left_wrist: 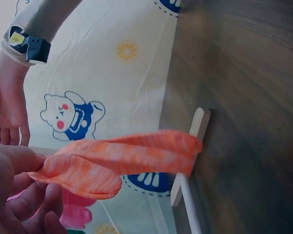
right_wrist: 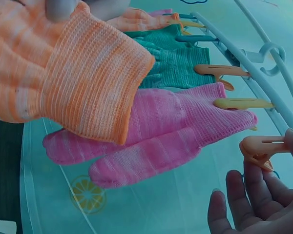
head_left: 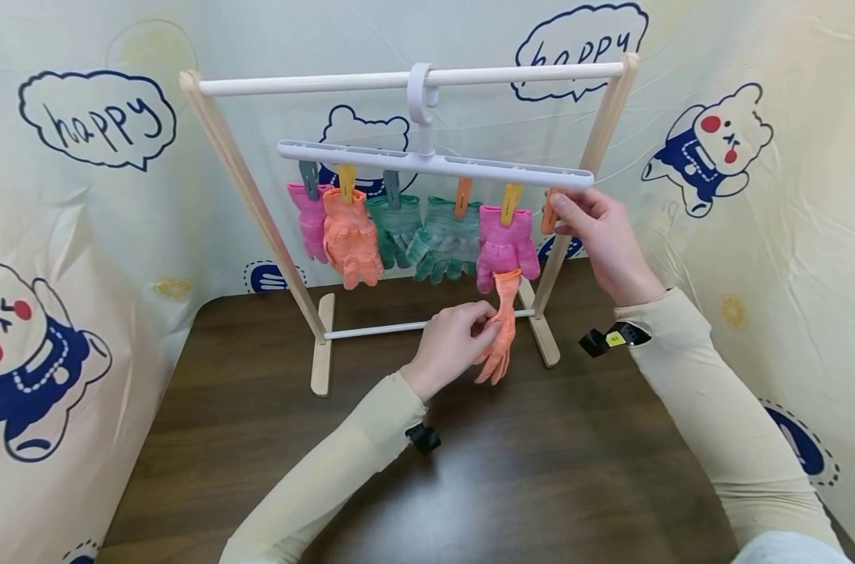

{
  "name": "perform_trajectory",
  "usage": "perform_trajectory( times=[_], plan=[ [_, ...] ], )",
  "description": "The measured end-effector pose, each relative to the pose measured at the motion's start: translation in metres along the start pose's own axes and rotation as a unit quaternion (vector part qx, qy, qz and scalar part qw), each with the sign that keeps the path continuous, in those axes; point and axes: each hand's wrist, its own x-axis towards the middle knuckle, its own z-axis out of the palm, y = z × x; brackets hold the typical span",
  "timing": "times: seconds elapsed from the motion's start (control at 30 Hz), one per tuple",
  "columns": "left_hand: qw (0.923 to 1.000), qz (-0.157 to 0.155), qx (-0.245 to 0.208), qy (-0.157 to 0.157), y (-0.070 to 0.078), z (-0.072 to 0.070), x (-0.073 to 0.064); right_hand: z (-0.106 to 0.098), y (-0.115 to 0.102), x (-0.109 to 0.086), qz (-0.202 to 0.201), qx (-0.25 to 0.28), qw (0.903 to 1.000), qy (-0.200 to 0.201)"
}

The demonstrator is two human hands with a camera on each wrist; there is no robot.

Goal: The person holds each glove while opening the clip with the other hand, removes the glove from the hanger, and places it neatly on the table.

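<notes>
My left hand (head_left: 452, 341) pinches a small orange glove (head_left: 501, 337) near its cuff, and the glove's fingers hang down. At the right end of the white hanger (head_left: 441, 164), my right hand (head_left: 604, 239) holds an orange clothespin (head_left: 550, 211) between thumb and fingers. Left of that clothespin, a pink glove (head_left: 506, 249) hangs from a yellow clothespin (head_left: 511, 204). In the right wrist view, the held orange glove (right_wrist: 93, 73) shows its ribbed cuff in front of the pink glove (right_wrist: 156, 131).
Further left hang two green gloves (head_left: 447, 235), another orange glove (head_left: 352, 239) and another pink glove (head_left: 309, 219), all from clothespins. A wooden stand (head_left: 244, 188) with a white rod (head_left: 315, 84) bears the hanger. Beneath is a dark wooden table (head_left: 244, 462), with a printed cloth (head_left: 146, 235) behind.
</notes>
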Motion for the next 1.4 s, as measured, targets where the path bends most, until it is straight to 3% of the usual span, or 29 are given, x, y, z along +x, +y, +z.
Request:
perform_trajectory(
  times=[0.53, 1.1, 1.4],
  plan=[
    [0.9999, -0.009, 0.004, 0.009, -0.015, -0.020, -0.021, 0.000, 0.003, 0.000, 0.005, 0.027, 0.9996, 0.000],
    [0.9997, -0.010, 0.017, 0.011, -0.022, -0.029, -0.042, -0.007, 0.014, -0.015, 0.015, -0.009, 0.9995, -0.027],
    [0.9995, -0.012, 0.026, 0.015, -0.023, -0.033, -0.051, -0.015, 0.036, -0.031, 0.049, -0.084, 0.9935, -0.059]
  ],
)
